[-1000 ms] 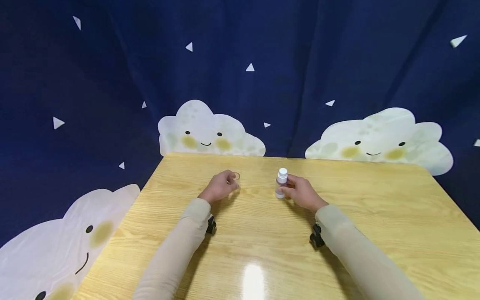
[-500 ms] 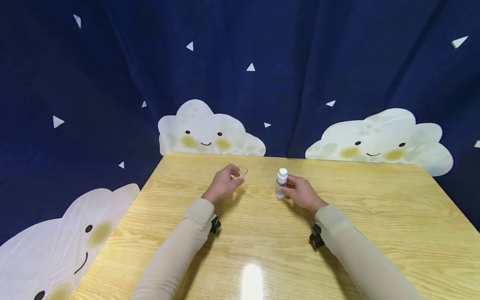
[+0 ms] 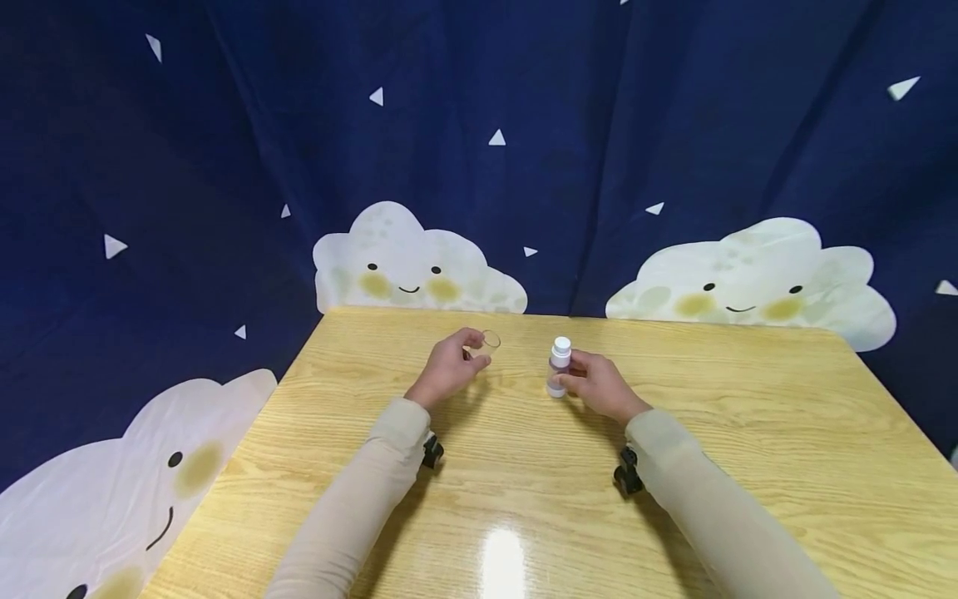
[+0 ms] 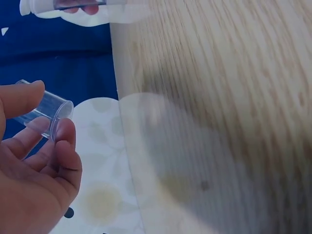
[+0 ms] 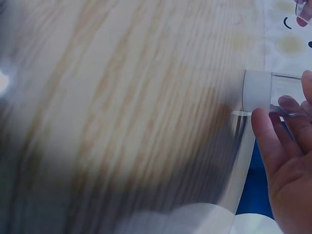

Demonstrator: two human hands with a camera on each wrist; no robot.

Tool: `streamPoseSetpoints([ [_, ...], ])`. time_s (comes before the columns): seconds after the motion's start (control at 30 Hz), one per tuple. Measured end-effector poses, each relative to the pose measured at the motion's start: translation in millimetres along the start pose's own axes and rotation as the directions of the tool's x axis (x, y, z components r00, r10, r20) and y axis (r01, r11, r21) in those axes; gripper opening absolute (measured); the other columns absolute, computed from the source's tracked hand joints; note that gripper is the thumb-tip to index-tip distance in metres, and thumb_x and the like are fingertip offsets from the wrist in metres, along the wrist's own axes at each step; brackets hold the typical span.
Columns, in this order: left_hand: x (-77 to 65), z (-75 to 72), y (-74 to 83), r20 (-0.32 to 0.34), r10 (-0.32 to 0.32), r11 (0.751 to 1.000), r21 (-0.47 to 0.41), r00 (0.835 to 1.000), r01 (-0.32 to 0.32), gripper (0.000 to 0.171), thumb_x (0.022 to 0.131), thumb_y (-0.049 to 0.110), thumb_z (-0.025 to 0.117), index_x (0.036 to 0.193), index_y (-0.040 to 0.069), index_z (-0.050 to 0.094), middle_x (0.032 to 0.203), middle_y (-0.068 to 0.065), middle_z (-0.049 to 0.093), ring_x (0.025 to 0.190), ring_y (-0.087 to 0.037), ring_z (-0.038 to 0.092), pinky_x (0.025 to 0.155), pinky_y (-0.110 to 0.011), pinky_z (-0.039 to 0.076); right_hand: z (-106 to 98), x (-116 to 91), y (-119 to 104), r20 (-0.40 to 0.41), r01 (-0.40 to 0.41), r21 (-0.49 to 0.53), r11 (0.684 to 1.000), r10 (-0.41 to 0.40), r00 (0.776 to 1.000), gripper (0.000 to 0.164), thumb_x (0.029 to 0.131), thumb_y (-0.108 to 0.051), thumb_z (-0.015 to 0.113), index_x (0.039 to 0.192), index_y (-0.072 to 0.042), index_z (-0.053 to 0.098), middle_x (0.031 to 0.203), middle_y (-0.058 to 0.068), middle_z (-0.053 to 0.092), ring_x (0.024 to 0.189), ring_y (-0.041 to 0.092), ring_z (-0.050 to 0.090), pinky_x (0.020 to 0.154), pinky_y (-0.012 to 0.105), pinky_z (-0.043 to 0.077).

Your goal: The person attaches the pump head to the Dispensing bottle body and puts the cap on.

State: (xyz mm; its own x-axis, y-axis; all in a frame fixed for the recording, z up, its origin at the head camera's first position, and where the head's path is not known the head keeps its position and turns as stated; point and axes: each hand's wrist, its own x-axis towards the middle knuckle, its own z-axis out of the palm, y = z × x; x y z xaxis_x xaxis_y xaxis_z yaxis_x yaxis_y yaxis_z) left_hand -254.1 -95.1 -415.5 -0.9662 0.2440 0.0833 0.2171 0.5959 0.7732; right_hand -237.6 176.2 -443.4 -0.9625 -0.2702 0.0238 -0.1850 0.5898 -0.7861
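Observation:
A small clear plastic cup [image 3: 491, 341] is held by my left hand [image 3: 451, 364], thumb on one side and fingers on the other. Its round rim faces up in the head view. The left wrist view has the same cup [image 4: 57, 111] seen from the side, apart from the tabletop. To the right, my right hand [image 3: 603, 388] grips an upright bottle [image 3: 558, 363] with a white top, see-through middle and white base [image 5: 257, 91]. Whether that base touches the table I cannot tell. A gap separates cup and bottle.
Both hands are over the far half of a light wooden table [image 3: 516, 466]. Behind it hangs a dark blue curtain [image 3: 449, 100] with white triangles and smiling clouds. A dark wrist camera [image 3: 629, 472] sits under the right wrist, another [image 3: 432, 451] under the left.
My left hand has moved right and slightly away with the cup, nearer the bottle, and more of the cup's rim shows. The right hand and bottle have barely moved.

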Motion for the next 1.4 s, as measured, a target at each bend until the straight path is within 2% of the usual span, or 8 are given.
streamPoseSetpoints([
  [0.17,0.6,0.8,5.3,-0.041,0.021,1.000,-0.002,0.999,-0.021,0.042,0.095,0.019,0.066,0.134,0.006,0.056,0.126,-0.010,0.065,0.088,-0.016,0.058,0.074,-0.027,0.049,0,1,1,0.011,-0.021,0.005,1.000,0.021,1.000,0.042,0.096,-0.016,0.065,0.135,-0.003,0.058,0.132,0.019,0.064,0.118,0.033,0.064,0.086,0.037,0.059],
  [0.33,0.4,-0.4,14.0,-0.104,0.040,0.999,-0.030,0.994,-0.043,0.036,0.093,0.018,0.068,0.126,0.008,0.057,0.123,-0.010,0.065,0.088,-0.019,0.058,0.073,-0.029,0.048,-1,2,1,0.025,-0.030,0.017,0.999,0.029,0.999,0.042,0.096,-0.016,0.065,0.136,-0.004,0.058,0.133,0.019,0.064,0.118,0.033,0.064,0.086,0.039,0.059],
  [0.6,0.9,0.9,18.9,-0.129,0.125,0.992,-0.015,0.984,-0.128,0.040,0.091,0.013,0.071,0.128,0.004,0.061,0.121,-0.016,0.064,0.103,-0.033,0.061,0.089,-0.039,0.051,0,3,2,0.027,-0.048,0.048,0.998,0.047,0.999,0.045,0.095,-0.018,0.066,0.138,-0.006,0.057,0.133,0.018,0.064,0.118,0.032,0.064,0.086,0.039,0.059],
  [0.73,1.6,1.7,21.8,-0.127,0.135,0.990,-0.018,0.983,-0.138,0.041,0.090,0.013,0.071,0.129,0.003,0.062,0.119,-0.017,0.063,0.093,-0.027,0.063,0.078,-0.033,0.053,0,3,3,0.025,-0.046,0.041,0.998,0.045,0.999,0.045,0.096,-0.019,0.066,0.138,-0.007,0.057,0.134,0.017,0.064,0.119,0.032,0.064,0.087,0.039,0.059],
  [0.87,1.5,2.4,25.9,-0.136,0.142,0.989,-0.024,0.980,-0.147,0.042,0.091,0.015,0.071,0.131,0.005,0.061,0.119,-0.015,0.065,0.088,-0.022,0.060,0.071,-0.028,0.049,-1,3,3,0.022,-0.036,0.037,0.999,0.036,0.999,0.045,0.096,-0.018,0.066,0.138,-0.006,0.057,0.135,0.017,0.063,0.120,0.033,0.063,0.088,0.038,0.059],
  [1.03,-0.9,3.0,29.0,-0.163,0.133,0.986,-0.082,0.978,-0.148,0.042,0.091,0.017,0.070,0.131,0.007,0.059,0.118,-0.010,0.069,0.091,-0.022,0.060,0.074,-0.028,0.048,0,1,2,0.026,-0.042,0.037,0.998,0.041,0.999,0.044,0.096,-0.017,0.065,0.138,-0.006,0.057,0.135,0.017,0.063,0.120,0.032,0.064,0.087,0.038,0.059],
  [1.3,-1.0,1.8,31.0,-0.219,0.216,0.973,-0.034,0.952,-0.229,0.043,0.089,0.011,0.072,0.131,0.005,0.062,0.120,-0.016,0.064,0.096,-0.029,0.064,0.085,-0.040,0.055,-1,1,1,0.021,-0.047,0.025,0.999,0.047,0.999,0.045,0.096,-0.018,0.065,0.139,-0.006,0.056,0.135,0.017,0.063,0.121,0.032,0.063,0.089,0.039,0.058],
  [1.4,-1.4,1.9,32.1,-0.214,0.210,0.972,-0.056,0.954,-0.227,0.044,0.089,0.011,0.072,0.132,0.004,0.061,0.119,-0.016,0.064,0.097,-0.029,0.063,0.086,-0.041,0.054,-1,1,1,0.023,-0.049,0.016,0.999,0.049,0.999,0.046,0.096,-0.019,0.065,0.139,-0.007,0.056,0.136,0.016,0.063,0.121,0.032,0.063,0.090,0.039,0.058],
])
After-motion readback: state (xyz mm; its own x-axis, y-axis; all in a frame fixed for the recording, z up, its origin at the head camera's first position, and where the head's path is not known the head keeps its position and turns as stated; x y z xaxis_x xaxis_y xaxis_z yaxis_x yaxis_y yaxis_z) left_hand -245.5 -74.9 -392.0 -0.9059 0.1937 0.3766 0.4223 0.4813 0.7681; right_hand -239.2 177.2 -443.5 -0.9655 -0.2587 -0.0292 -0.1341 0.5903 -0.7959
